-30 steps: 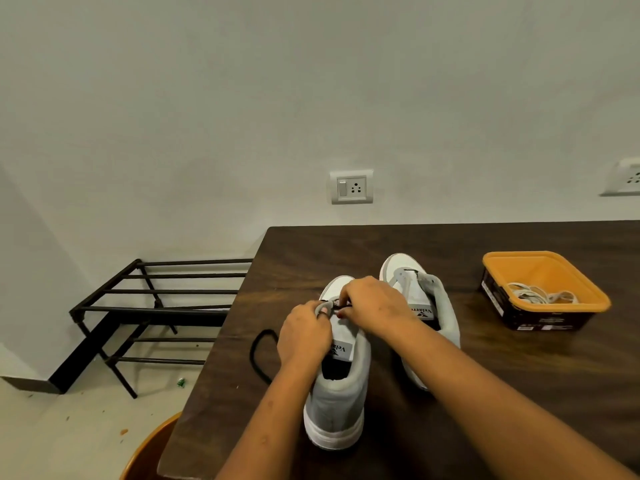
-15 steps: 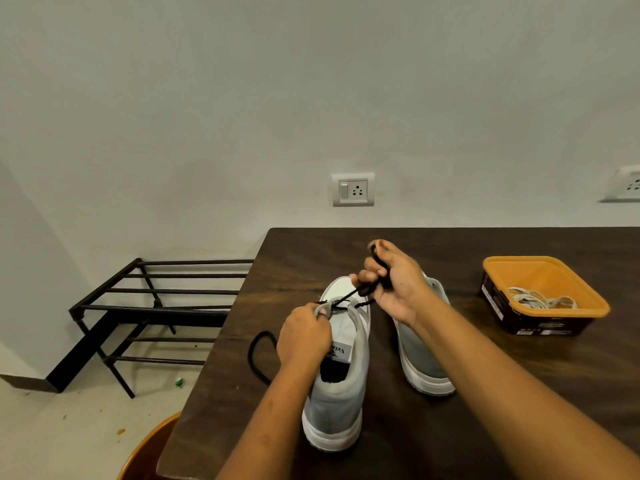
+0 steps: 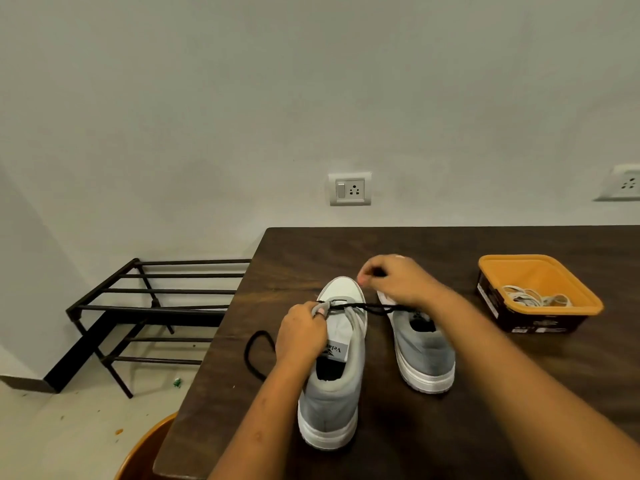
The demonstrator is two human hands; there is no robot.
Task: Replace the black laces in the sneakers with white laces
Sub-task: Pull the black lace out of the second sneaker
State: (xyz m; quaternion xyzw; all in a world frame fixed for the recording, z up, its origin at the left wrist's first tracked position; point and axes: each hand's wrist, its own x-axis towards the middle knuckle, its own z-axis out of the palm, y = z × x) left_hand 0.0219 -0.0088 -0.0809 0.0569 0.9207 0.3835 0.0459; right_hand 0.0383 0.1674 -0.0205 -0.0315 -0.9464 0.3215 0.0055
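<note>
orange rim (image 3: 145,452): a curved edge at the bottom left, below the table corner; I cannot tell what it belongs to.
near sneaker (image 3: 329,403): grey with a white sole, upright on the table, heel toward me and toe toward the wall.
left hand (image 3: 303,336): fingers curled, pinching the grey eyelet strip of the near sneaker close to the toe.
black lace (image 3: 367,307): one strand runs taut from the front eyelets rightward and passes under the right hand.
black loop (image 3: 254,355): lies flat on the table just left of my left wrist (same lace or another, I cannot tell).
second sneaker (image 3: 424,351): just right of the first, heel toward me, its toe hidden by the right hand.
right hand (image 3: 398,280): raised over that toe, fingers curled round the black lace.
orange tub (image 3: 588,301): on the table's right side, well apart from the shoes.
white laces (image 3: 533,296): a tangle inside the tub.
table (image 3: 311,251): dark wood, set against the wall.
black rack (image 3: 166,306): on the floor to the table's left.
wall socket (image 3: 349,188): above the table's far edge.
</note>
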